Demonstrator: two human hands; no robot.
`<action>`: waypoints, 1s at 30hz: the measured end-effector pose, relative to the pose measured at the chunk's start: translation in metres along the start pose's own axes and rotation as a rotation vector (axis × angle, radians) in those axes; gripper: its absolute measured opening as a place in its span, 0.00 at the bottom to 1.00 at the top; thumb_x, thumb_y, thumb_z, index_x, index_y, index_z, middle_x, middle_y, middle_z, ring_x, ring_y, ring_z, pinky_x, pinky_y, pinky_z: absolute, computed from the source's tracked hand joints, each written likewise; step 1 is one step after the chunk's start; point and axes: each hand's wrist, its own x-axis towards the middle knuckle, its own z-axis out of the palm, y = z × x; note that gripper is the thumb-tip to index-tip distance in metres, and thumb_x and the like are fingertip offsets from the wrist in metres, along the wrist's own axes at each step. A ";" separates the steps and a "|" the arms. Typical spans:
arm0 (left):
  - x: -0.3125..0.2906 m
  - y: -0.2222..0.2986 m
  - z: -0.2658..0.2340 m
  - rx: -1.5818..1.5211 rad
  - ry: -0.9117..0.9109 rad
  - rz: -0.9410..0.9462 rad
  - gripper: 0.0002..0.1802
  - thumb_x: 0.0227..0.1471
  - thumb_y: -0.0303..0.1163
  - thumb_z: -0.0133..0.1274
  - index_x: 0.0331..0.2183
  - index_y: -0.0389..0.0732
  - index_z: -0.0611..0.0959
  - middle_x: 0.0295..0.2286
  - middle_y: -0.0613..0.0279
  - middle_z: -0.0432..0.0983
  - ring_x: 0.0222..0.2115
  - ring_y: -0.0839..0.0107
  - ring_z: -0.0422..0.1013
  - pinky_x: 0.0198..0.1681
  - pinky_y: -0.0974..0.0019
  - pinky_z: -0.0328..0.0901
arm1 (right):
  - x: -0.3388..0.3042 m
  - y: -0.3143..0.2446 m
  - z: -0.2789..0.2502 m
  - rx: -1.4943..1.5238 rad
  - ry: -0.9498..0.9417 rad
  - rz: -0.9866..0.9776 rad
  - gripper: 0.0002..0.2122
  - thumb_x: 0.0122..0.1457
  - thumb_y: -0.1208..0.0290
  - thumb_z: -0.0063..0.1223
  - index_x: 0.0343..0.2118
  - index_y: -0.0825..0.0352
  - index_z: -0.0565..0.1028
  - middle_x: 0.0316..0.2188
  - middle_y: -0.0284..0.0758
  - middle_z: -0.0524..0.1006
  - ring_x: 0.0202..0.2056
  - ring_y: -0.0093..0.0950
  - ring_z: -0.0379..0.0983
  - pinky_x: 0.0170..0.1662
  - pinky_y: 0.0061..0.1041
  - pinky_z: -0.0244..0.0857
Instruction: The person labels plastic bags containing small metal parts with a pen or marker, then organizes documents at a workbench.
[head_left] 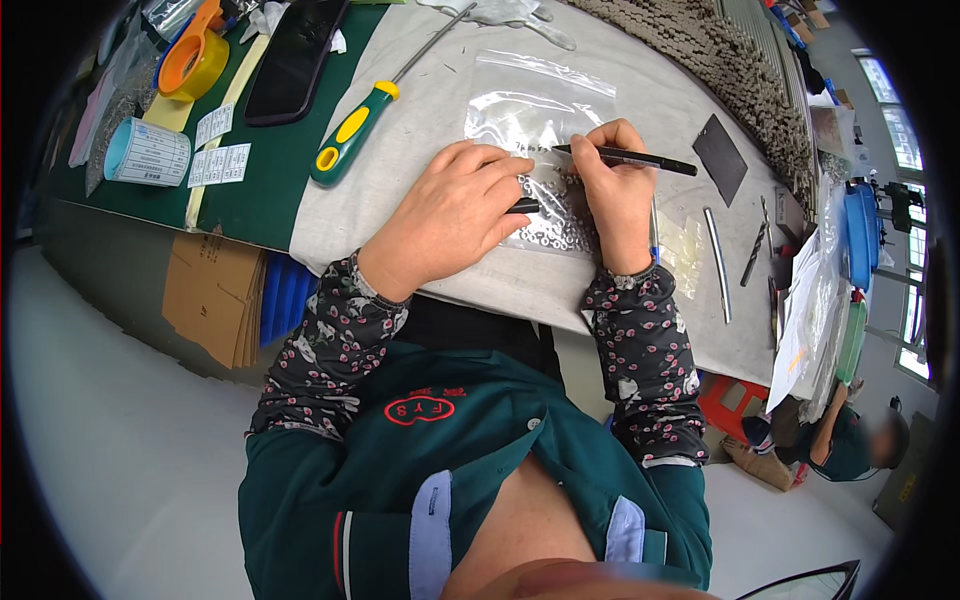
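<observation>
A clear zip bag lies on the pale cloth-covered table, with many small silvery ring-shaped metal parts in its lower half. In my right hand is a black marker pen, pinched between thumb and fingers, its tip at dark marks on the upper part of the bag. My left hand rests over the bag's left side. A black pen cap sticks out between its thumb and fingers. Part of the bag and its contents is hidden under both hands.
To the left lie a green-yellow screwdriver, a phone, label sheets and a tape roll. Rightward are a dark flat plate, a metal rod, a drill bit and stacked rods. Another person sits far right.
</observation>
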 end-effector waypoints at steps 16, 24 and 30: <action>0.000 0.000 0.001 -0.006 0.003 -0.006 0.11 0.45 0.33 0.55 0.28 0.36 0.75 0.44 0.57 0.71 0.47 0.60 0.64 0.53 0.56 0.56 | 0.001 0.005 0.000 -0.025 0.035 0.013 0.06 0.46 0.77 0.54 0.19 0.70 0.69 0.14 0.28 0.69 0.18 0.14 0.61 0.21 0.18 0.57; 0.000 -0.001 0.001 0.000 0.006 0.000 0.11 0.45 0.33 0.55 0.28 0.36 0.75 0.44 0.58 0.71 0.47 0.60 0.64 0.52 0.56 0.56 | 0.000 0.001 -0.002 -0.028 -0.023 0.014 0.06 0.46 0.77 0.54 0.19 0.70 0.68 0.13 0.26 0.67 0.18 0.13 0.60 0.22 0.16 0.56; 0.001 0.000 0.000 0.000 0.004 -0.001 0.11 0.45 0.33 0.55 0.28 0.36 0.75 0.44 0.58 0.71 0.46 0.60 0.64 0.52 0.57 0.57 | 0.002 0.005 -0.002 -0.037 0.028 0.002 0.07 0.47 0.77 0.55 0.19 0.69 0.68 0.14 0.26 0.67 0.19 0.13 0.60 0.22 0.16 0.56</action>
